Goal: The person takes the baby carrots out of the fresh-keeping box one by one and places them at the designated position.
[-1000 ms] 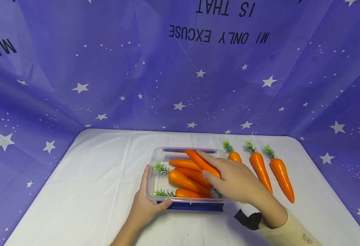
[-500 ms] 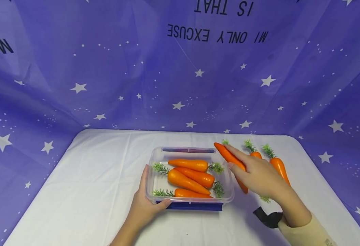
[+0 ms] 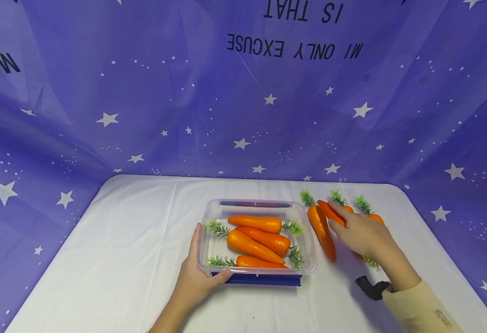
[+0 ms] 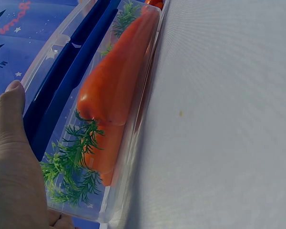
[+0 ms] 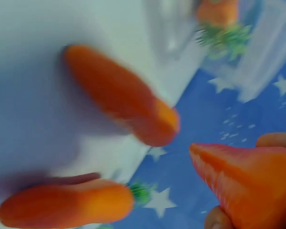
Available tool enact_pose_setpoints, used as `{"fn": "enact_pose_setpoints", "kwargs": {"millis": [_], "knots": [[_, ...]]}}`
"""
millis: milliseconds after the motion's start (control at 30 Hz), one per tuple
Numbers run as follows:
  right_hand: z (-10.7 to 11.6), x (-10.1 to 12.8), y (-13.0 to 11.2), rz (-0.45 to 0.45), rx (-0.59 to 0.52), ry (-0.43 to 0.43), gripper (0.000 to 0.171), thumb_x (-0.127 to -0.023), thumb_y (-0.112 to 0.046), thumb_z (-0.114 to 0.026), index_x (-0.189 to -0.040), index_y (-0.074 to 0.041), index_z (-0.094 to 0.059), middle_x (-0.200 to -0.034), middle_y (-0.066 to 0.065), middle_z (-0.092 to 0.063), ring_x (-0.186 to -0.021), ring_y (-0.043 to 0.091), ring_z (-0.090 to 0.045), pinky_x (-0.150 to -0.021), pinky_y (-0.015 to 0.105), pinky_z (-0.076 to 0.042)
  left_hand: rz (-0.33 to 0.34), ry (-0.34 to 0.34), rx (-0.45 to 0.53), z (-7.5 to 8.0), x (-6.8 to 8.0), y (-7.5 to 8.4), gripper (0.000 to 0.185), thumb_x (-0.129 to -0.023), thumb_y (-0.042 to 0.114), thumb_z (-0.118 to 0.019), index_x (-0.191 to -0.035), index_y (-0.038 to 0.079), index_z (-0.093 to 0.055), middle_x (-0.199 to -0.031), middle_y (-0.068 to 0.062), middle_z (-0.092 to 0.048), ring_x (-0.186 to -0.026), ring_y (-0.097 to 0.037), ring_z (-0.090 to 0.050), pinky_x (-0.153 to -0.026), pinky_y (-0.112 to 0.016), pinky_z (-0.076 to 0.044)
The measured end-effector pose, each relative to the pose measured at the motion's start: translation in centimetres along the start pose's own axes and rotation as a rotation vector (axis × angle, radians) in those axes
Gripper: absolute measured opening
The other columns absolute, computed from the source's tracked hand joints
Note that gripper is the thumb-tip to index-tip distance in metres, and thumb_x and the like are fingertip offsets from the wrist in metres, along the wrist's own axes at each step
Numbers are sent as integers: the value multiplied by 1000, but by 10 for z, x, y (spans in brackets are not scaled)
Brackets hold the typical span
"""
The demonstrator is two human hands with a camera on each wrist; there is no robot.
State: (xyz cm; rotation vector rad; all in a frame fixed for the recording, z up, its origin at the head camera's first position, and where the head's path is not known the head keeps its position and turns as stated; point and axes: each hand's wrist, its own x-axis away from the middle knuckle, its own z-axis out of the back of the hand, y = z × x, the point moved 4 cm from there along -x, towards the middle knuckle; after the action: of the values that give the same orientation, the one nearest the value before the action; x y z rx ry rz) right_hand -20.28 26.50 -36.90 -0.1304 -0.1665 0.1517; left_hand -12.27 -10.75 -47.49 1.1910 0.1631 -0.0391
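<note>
Thumb and fingers of the right hand [image 3: 363,235] pinched an orange carrot [image 3: 330,212] to the right of the clear box [image 3: 260,209], whose near left corner the left hand [image 3: 197,275] gripped. Inside the box lay four leafy-topped carrots [image 3: 255,246]; to its right, on the white table [image 3: 123,259], rested three loose carrots [image 3: 321,231], two partly covered by the right hand. Beyond the box hung a purple cloth [image 3: 227,106] printed with white stars.

hands (right) [image 3: 364,235] + gripped carrot [image 3: 331,213] | moved | from over box [image 3: 258,279] to over loose carrots [image 3: 322,232]
</note>
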Motion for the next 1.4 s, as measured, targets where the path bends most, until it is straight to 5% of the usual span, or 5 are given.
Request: {"fn": "enact_pose_setpoints", "kwargs": {"millis": [200, 400, 700, 1033, 1400], "knots": [[-14, -11, 19, -33, 20, -35, 69, -92, -67, -22, -151, -32, -23, -129, 22, -57, -103, 45, -58, -83, 57, -41, 8, -3, 1, 0, 0, 0, 124, -59, 39, -88, -151, 37, -5, -148, -6, -40, -120, -20, -53, -100, -44, -43], [-24, -18, 27, -61, 27, -98, 74, -90, -69, -25, -150, -25, -26, -132, 24, -54, -90, 38, -60, -62, 44, -43, 4, -5, 3, 0, 0, 0, 124, -59, 38, -88, -151, 36, -5, -149, -6, -39, -122, -21, -52, -101, -45, -42], [-32, -22, 29, -60, 77, -108, 66, -95, -56, -31, -149, -18, -32, -127, 24, -58, -88, 41, -61, -65, 49, -44, -1, -2, 4, 0, -1, -1, 124, -59, 39, -88, -152, 35, -5, -149, -6, -39, -122, -21, -52, -101, -45, -42], [-39, -20, 24, -66, 106, -159, 64, -98, -52, -25, -150, -15, -26, -75, 5, -65, -64, 25, -57, -51, 35, -38, 8, -1, 4, 0, 0, 0, 125, -58, 39, -89, -152, 32, -7, -149, -5, -39, -121, -19, -52, -101, -43, -42], [-49, -11, 22, -53, 139, -188, 66, -99, -52, -22, -153, -14, -14, -51, 3, -49, -46, 20, -47, -50, 37, -38, -3, 5, -21, 1, 1, 0, 125, -59, 39, -88, -152, 32, -6, -152, -3, -34, -125, -21, -50, -101, -47, -41]]}}
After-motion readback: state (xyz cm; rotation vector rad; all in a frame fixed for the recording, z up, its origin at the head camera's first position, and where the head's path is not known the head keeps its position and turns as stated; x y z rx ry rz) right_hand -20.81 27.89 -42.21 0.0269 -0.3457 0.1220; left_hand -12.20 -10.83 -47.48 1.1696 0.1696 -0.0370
